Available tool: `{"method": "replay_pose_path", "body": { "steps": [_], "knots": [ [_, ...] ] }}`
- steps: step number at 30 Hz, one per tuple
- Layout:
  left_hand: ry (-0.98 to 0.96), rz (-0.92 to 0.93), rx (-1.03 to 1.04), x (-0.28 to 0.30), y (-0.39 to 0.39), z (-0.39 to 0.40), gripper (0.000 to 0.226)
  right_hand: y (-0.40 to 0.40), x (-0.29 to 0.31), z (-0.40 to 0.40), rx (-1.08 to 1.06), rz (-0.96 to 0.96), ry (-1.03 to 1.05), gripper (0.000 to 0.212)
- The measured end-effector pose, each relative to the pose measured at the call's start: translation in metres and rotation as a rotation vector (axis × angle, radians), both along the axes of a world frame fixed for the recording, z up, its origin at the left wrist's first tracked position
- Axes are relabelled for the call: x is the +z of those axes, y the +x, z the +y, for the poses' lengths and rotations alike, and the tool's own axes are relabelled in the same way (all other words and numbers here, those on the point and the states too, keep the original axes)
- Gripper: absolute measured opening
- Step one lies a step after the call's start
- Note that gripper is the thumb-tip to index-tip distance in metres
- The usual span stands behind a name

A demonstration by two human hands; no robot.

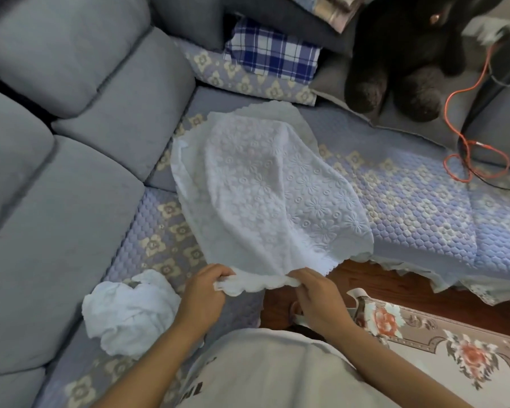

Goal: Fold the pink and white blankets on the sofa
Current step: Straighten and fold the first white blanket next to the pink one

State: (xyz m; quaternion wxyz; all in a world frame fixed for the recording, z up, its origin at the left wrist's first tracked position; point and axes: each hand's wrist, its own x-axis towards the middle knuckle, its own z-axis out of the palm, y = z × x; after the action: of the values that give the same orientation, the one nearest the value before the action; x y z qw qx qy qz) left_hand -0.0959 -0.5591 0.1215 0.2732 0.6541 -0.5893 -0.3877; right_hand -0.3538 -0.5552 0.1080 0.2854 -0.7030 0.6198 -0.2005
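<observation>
Left hand (pixel 202 293), right hand (pixel 315 293): fingers curled, pinching near scalloped edge of white blanket (pixel 265 189). Blanket: lifted at near edge, draped away over sofa (pixel 71 178) seat corner. Crumpled cloth (pixel 130 313): beside left hand, on seat. Plaid pillow (pixel 271 50), dark plush (pixel 407 51): far end.

Soft, dim daylight from the right; wide-angle bending and blur at edges.

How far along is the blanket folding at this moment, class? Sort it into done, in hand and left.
Done: nothing shows a finished fold. In hand: the left hand and right hand each pinch the near scalloped edge of the white embossed blanket, which lies spread over the sofa seat. Left: that blanket's folds, and the crumpled white cloth beside it. No pink blanket is visible.
</observation>
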Motion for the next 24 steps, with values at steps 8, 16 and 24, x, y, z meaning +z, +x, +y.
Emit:
{"method": "replay_pose_path", "body": {
  "steps": [8, 16, 24],
  "knots": [
    [0.14, 0.354, 0.031, 0.051, 0.009, -0.027, 0.036, -0.008, 0.023, -0.013, -0.147, 0.055, 0.239, 0.017],
    [-0.052, 0.173, -0.359, 0.082, -0.018, -0.03, 0.027, 0.052, 0.077, -0.013, 0.219, -0.167, 0.179, 0.099],
    [-0.294, 0.164, 0.126, 0.063, -0.01, -0.021, 0.012, 0.064, 0.107, -0.023, 0.01, -0.278, -0.071, 0.032]
  ]
}}
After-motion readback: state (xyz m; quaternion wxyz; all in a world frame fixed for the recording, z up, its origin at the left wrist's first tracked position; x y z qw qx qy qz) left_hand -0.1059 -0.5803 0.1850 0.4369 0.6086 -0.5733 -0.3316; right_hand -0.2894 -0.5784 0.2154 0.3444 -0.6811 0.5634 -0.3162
